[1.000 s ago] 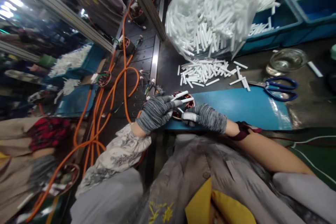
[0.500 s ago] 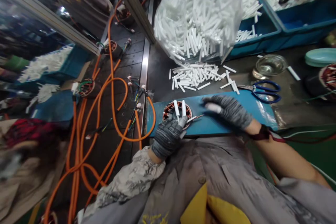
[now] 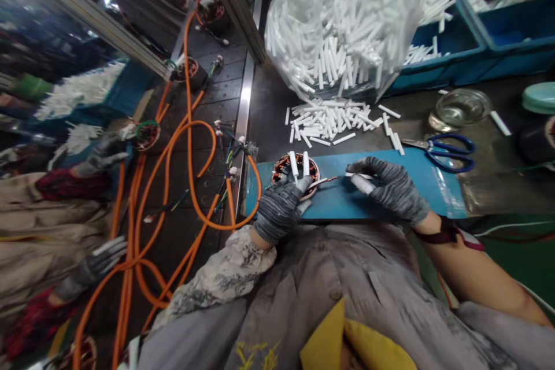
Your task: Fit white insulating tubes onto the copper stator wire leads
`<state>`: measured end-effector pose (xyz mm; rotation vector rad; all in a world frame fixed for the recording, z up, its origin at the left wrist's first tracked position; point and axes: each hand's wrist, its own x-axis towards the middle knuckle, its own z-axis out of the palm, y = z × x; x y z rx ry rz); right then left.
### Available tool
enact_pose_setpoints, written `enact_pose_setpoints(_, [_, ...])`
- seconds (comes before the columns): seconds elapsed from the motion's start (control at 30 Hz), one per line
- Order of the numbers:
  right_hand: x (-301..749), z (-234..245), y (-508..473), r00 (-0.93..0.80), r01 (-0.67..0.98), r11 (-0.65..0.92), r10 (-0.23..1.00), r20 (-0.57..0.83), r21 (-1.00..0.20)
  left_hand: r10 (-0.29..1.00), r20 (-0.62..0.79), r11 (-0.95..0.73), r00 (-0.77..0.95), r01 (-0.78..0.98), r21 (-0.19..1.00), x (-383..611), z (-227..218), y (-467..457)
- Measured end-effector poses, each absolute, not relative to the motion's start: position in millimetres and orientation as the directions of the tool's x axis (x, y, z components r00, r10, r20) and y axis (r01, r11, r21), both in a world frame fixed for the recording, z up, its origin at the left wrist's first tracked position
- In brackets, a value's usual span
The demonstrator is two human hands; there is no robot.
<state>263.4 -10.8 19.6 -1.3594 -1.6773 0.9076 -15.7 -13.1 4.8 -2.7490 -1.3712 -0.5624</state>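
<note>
A round motor stator (image 3: 295,171) with copper windings lies on a blue mat (image 3: 390,193). Two white sleeves (image 3: 300,163) stand up out of it. My left hand (image 3: 281,206), in a grey knit glove, grips the stator's near edge. My right hand (image 3: 390,188), also gloved, rests on the mat to the right and pinches a thin wire lead (image 3: 329,180) that runs out of the stator. Its fingertip is wrapped in white tape.
Loose white sleeves (image 3: 333,118) lie beyond the mat under a clear bag (image 3: 342,17) full of them. Blue-handled scissors (image 3: 446,150) and a glass dish (image 3: 459,107) sit to the right, blue bins (image 3: 459,34) behind. Orange cables (image 3: 191,144) cross the conveyor on the left, where a co-worker's gloved hands (image 3: 93,269) work.
My right hand pulled away from the stator to the right, then came back closer and took the wire lead. My left hand shifted to the stator's near edge.
</note>
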Motion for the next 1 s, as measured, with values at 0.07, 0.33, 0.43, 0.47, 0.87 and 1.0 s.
enact_pose_setpoints(0.07, [262,17,-9,-0.122,0.393,0.152,0.986,0.113,-0.907,0.770,0.334,-0.610,0.544,0.780,0.135,-15,4,-13])
enact_pose_setpoints(0.33, [259,14,6,-0.377,0.317,0.483,0.854,0.359,-0.816,0.734,0.405,-0.652,0.546,0.734,0.191,-14,6,-11])
enact_pose_setpoints(0.43, [250,16,9,-0.500,0.497,0.609,0.783,0.370,-0.618,0.748,0.404,-0.641,0.527,0.732,0.232,-16,1,-11])
enact_pose_setpoints(0.47, [248,17,10,-0.511,0.541,0.602,0.790,0.338,-0.587,0.753,0.399,-0.637,0.524,0.732,0.241,-16,0,-11])
enact_pose_setpoints(0.87, [232,17,-14,-0.431,0.339,0.067,0.898,-0.091,-0.938,0.678,0.448,-0.720,0.583,0.651,0.241,-25,-12,-9])
enact_pose_setpoints(1.0, [223,8,-36,-0.283,0.571,0.250,0.954,0.098,-0.782,0.626,0.511,-0.746,0.589,0.643,0.173,-23,-12,-8])
